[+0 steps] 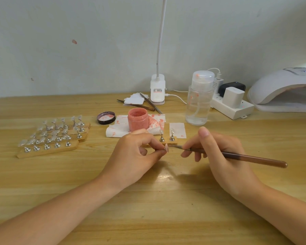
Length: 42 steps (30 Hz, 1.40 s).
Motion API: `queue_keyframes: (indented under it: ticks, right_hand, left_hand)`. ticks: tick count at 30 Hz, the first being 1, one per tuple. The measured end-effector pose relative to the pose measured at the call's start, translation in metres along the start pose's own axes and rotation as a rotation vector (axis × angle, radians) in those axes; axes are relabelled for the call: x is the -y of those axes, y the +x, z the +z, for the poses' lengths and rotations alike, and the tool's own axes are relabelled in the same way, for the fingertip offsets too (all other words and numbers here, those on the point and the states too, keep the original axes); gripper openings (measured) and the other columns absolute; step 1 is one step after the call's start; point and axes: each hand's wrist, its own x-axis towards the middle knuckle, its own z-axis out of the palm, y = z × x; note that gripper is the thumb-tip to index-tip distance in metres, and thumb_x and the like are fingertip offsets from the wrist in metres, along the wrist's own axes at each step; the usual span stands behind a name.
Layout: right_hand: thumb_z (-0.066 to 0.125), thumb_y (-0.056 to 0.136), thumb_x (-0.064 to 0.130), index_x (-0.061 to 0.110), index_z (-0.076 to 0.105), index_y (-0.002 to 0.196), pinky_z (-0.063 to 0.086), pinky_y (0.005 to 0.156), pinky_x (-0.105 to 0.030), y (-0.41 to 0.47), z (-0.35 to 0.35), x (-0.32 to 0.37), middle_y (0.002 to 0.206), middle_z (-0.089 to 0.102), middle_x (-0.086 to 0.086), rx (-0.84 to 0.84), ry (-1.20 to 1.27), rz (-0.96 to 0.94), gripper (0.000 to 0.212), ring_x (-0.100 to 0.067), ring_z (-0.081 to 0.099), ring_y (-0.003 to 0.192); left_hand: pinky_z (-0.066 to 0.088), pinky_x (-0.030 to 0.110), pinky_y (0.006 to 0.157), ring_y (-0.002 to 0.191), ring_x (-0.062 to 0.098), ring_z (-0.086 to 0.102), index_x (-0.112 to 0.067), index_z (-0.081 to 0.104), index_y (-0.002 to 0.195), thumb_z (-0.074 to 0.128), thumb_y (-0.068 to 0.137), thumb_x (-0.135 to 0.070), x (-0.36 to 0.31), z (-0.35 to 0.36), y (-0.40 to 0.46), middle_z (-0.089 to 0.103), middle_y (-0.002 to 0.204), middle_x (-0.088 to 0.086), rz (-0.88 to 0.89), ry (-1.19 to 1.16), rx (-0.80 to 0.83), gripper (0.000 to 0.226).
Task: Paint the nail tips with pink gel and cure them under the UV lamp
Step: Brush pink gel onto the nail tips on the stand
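Coating a single tip. The left hand (140, 152) pinches a small pale translucent nail tip (167, 148) between thumb and forefinger, its other fingers curled under, just above the light wooden surface (148, 200); the right hand (217, 152) grips a slender brown wooden-handled gel brush (237, 155) pen-fashion, with the bristle end touching or all but touching the tip from its 3 o'clock side. Whether a metal stand is under the held tip cannot be told. For an even coat, the stroke is best drawn lengthwise along the tip with light pressure, the left fingers kept off the painted face and both wrists braced on the surface to damp tremor. The open pink gel jar (138, 119) stands at 12 o'clock of the hands on a stained white paper wipe (113, 130), with its dark round lid (106, 117) beside it at 9 o'clock, so reloading calls for only a short reach. A short wooden strip with two metal tip stands (167, 138) lies just behind the hands, a likely place to set the coated piece. Rows of clear unpainted tips on wooden holder strips (55, 137) wait at 9 o'clock; the white domed UV lamp (286, 92) sits at 2 o'clock for curing. The likeliest fault is gel pooling at the edges.
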Motion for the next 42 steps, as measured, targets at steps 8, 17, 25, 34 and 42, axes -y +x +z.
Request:
queue_keyframes:
  ticks: [8,17,25,34,42]
  right_hand:
    - [0.037,0.086,0.046,0.022,0.069,0.065,0.045,0.052,-0.021,-0.0014,0.0002,-0.0008,0.062,0.068,0.001,0.027,0.044,0.001,0.045,-0.006,0.053,0.050]
    - [0.039,0.087,0.045,0.029,0.067,0.070,0.042,0.052,-0.014,0.0000,0.0021,-0.0013,0.065,0.068,0.012,0.026,-0.034,-0.030,0.037,-0.003,0.053,0.051]
    - [0.035,0.090,0.036,0.016,0.068,0.069,0.043,0.053,-0.016,-0.0011,-0.0011,-0.0021,0.064,0.068,-0.002,-0.093,0.120,-0.081,0.044,-0.005,0.051,0.051]
    - [0.034,0.092,0.035,0.016,0.067,0.073,0.041,0.056,-0.012,-0.0002,0.0001,-0.0044,0.068,0.068,0.002,-0.073,0.065,-0.092,0.043,-0.005,0.052,0.055]
    - [0.036,0.090,0.038,0.019,0.069,0.073,0.042,0.054,-0.013,-0.0011,0.0001,-0.0027,0.068,0.070,0.002,0.003,0.079,-0.058,0.042,-0.005,0.052,0.052]
  left_hand:
    - [0.024,0.009,0.042,0.038,0.007,0.032,-0.029,0.066,0.063,0.075,0.072,-0.011,0.0000,-0.0006,-0.0007,0.059,0.073,-0.021,-0.013,-0.001,0.006,0.022]
    - [0.024,0.008,0.042,0.038,0.007,0.031,-0.026,0.067,0.065,0.074,0.073,-0.011,0.0029,-0.0004,-0.0004,0.058,0.071,-0.021,0.004,-0.022,0.010,0.018]
    - [0.039,0.016,0.046,0.042,0.026,0.043,-0.035,0.070,0.075,0.071,0.077,-0.012,0.0018,-0.0014,-0.0001,0.067,0.074,-0.025,0.002,-0.033,0.036,0.024]
    - [0.053,0.045,0.071,0.075,0.031,0.064,-0.025,0.073,0.077,0.066,0.065,-0.025,-0.0027,-0.0028,0.0018,0.069,0.081,-0.013,-0.002,-0.209,0.076,0.014]
    - [0.048,0.010,0.069,0.077,-0.003,0.064,-0.023,0.072,0.074,0.069,0.067,-0.013,0.0039,-0.0012,0.0034,0.070,0.074,-0.019,0.041,-0.205,0.068,0.013]
